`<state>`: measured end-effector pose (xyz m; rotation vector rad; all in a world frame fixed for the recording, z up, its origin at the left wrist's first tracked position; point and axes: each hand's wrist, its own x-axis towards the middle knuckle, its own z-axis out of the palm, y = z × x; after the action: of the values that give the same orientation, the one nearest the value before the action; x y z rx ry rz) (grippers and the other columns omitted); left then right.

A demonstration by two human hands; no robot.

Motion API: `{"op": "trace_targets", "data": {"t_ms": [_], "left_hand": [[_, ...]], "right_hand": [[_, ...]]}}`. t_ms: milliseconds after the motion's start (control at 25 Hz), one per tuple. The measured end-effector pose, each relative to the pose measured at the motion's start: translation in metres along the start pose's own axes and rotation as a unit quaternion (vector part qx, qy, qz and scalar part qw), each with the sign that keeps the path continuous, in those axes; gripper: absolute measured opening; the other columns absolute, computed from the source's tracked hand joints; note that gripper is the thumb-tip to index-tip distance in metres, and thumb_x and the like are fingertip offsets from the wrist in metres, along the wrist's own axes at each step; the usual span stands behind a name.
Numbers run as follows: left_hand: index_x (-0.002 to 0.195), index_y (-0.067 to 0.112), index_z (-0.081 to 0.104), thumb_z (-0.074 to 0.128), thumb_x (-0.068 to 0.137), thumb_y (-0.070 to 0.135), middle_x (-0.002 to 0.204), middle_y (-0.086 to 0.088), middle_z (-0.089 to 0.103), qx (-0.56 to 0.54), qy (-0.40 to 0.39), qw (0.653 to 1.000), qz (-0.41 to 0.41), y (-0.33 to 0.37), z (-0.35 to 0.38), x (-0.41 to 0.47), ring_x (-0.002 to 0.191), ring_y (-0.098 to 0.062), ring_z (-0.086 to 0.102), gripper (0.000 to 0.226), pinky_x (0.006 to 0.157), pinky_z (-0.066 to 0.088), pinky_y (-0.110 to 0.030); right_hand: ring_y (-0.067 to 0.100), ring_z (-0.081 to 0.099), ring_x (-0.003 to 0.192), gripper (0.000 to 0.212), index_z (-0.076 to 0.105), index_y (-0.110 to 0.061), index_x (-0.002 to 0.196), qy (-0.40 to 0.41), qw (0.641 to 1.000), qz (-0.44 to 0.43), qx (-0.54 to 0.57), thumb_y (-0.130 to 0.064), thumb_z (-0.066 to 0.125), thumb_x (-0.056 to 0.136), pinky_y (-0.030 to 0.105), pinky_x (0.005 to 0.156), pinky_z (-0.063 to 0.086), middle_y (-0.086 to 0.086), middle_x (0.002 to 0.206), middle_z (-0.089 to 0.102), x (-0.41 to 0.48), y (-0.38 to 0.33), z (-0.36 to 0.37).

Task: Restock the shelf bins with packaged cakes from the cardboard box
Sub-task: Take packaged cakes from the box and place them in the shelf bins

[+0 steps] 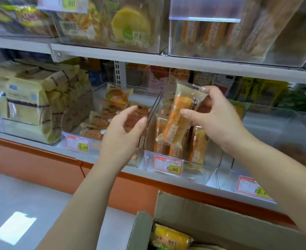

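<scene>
The restocking is partly done, judging by the shelf. The clear bin (199, 168) behind the 6.80 price tag (167, 165) already holds several upright orange-wrapped cakes, with room left toward the back. The right hand (218, 120) grips one more packaged cake (179, 116), thumb across its front and fingers behind its top. The cake hangs tilted just above the cakes already standing in the bin, not yet set down. The left hand (123, 130) holds nothing; its fingers are loosely curved beside the bin's side wall, and whether the thumb touches that wall cannot be told. The neighbouring bin (98, 91) to the left is only thinly filled with round cakes. Below, the cardboard box (202, 210) stands open with a yellow packet (170, 237) showing, so stock remains to shelve.
</scene>
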<state>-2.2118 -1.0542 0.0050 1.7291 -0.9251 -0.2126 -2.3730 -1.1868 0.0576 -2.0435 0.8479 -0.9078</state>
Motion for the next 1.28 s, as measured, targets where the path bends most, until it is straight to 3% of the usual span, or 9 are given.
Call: {"op": "trace_targets", "data": {"t_ms": [120, 280, 400, 560, 720, 800, 880, 960, 1280], "left_hand": [[0.146, 0.028, 0.042, 0.055, 0.097, 0.034, 0.145, 0.009, 0.05, 0.096, -0.033, 0.994, -0.037, -0.019, 0.002, 0.001, 0.132, -0.011, 0.046, 0.051, 0.108, 0.036, -0.03], [0.148, 0.028, 0.039, 0.05, 0.1, 0.027, 0.136, 0.006, 0.059, 0.159, -0.085, 0.984, 0.002, -0.028, 0.016, -0.001, 0.124, -0.014, 0.053, 0.049, 0.092, 0.039, -0.023], [0.147, 0.032, 0.039, 0.053, 0.099, 0.024, 0.123, 0.004, 0.066, 0.187, -0.078, 0.979, 0.012, -0.032, 0.019, 0.003, 0.114, -0.017, 0.059, 0.051, 0.084, 0.043, -0.026], [0.149, 0.035, 0.033, 0.063, 0.093, 0.027, 0.131, 0.01, 0.061, 0.183, -0.059, 0.981, 0.019, -0.033, 0.025, 0.003, 0.119, -0.014, 0.057, 0.064, 0.087, 0.042, -0.024], [0.151, 0.046, 0.018, 0.066, 0.089, 0.035, 0.152, 0.005, 0.038, 0.209, -0.078, 0.971, 0.083, -0.038, 0.031, 0.006, 0.136, -0.015, 0.041, 0.079, 0.102, 0.043, -0.035], [0.149, 0.049, 0.02, 0.066, 0.088, 0.04, 0.16, 0.0, 0.023, 0.244, -0.093, 0.961, 0.094, -0.037, 0.036, 0.011, 0.142, -0.02, 0.032, 0.077, 0.105, 0.042, -0.04], [0.146, 0.051, 0.024, 0.068, 0.085, 0.046, 0.161, -0.001, 0.014, 0.272, -0.115, 0.951, 0.088, -0.035, 0.043, 0.018, 0.142, -0.024, 0.031, 0.075, 0.102, 0.046, -0.044], [0.145, 0.051, 0.026, 0.071, 0.081, 0.051, 0.161, 0.0, 0.011, 0.279, -0.13, 0.949, 0.074, -0.032, 0.05, 0.024, 0.139, -0.026, 0.036, 0.078, 0.098, 0.05, -0.046], [0.14, 0.048, 0.034, 0.075, 0.078, 0.043, 0.156, 0.001, 0.022, 0.285, -0.082, 0.953, 0.061, -0.039, 0.059, 0.029, 0.118, -0.022, 0.055, 0.074, 0.084, 0.053, -0.038]], "right_hand": [[0.007, 0.066, 0.085, 0.059, 0.044, -0.027, 0.126, -0.029, 0.996, 0.062, -0.056, -0.033, 0.078, 0.078, 0.023, 0.069, 0.056, -0.008, 0.103, 0.065, 0.003, 0.015, 0.02], [0.017, 0.069, 0.076, 0.065, 0.043, -0.023, 0.13, -0.147, 0.97, 0.145, -0.13, -0.03, 0.08, 0.078, 0.029, 0.063, 0.056, 0.001, 0.1, 0.065, 0.01, 0.039, 0.063], [0.018, 0.067, 0.08, 0.065, 0.043, -0.021, 0.129, -0.146, 0.971, 0.161, -0.095, -0.028, 0.081, 0.077, 0.036, 0.073, 0.06, 0.004, 0.109, 0.061, 0.02, 0.048, 0.079], [0.02, 0.064, 0.084, 0.07, 0.04, -0.017, 0.133, -0.17, 0.962, 0.115, -0.182, -0.039, 0.078, 0.078, 0.034, 0.07, 0.055, 0.004, 0.107, 0.061, 0.024, 0.047, 0.084], [0.015, 0.061, 0.094, 0.069, 0.041, -0.023, 0.138, -0.13, 0.958, 0.05, -0.25, -0.041, 0.075, 0.08, 0.029, 0.074, 0.049, -0.001, 0.111, 0.063, 0.035, 0.035, 0.043], [0.02, 0.05, 0.114, 0.066, 0.046, -0.024, 0.134, -0.138, 0.904, 0.014, -0.404, -0.048, 0.073, 0.078, 0.035, 0.092, 0.046, 0.002, 0.122, 0.057, 0.041, 0.037, 0.023], [0.025, 0.034, 0.127, 0.085, 0.047, -0.023, 0.134, -0.181, 0.825, -0.005, -0.536, -0.068, 0.07, 0.066, 0.041, 0.104, 0.034, 0.004, 0.133, 0.046, 0.046, 0.047, 0.019], [0.026, 0.027, 0.13, 0.104, 0.044, -0.02, 0.135, -0.215, 0.792, -0.014, -0.572, -0.082, 0.065, 0.054, 0.043, 0.107, 0.026, 0.004, 0.136, 0.041, 0.049, 0.057, 0.029], [0.027, 0.03, 0.133, 0.105, 0.035, -0.019, 0.138, -0.126, 0.834, -0.027, -0.536, -0.072, 0.073, 0.057, 0.045, 0.107, 0.026, 0.004, 0.14, 0.043, 0.056, 0.061, 0.039]]}}
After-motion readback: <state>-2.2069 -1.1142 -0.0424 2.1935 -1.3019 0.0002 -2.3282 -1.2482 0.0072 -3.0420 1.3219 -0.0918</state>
